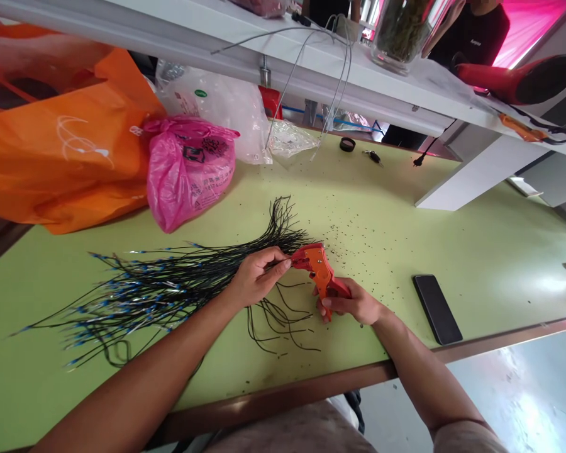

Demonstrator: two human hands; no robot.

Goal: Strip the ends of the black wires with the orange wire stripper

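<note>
My left hand [258,274] pinches the end of a thin black wire and holds it at the jaws of an orange wire stripper [319,268]. My right hand [353,302] is closed around the stripper's handles. A large bundle of black wires with blue tips [160,289] lies fanned out on the green table [476,251] to the left of my hands. A few loose black wires [283,324] lie just below my hands near the table's front edge.
A black phone [436,308] lies flat to the right. Small black insulation bits are scattered over the table. A pink bag [186,170], an orange bag [70,151] and clear plastic bags sit at the back left. A white shelf [311,63] crosses above.
</note>
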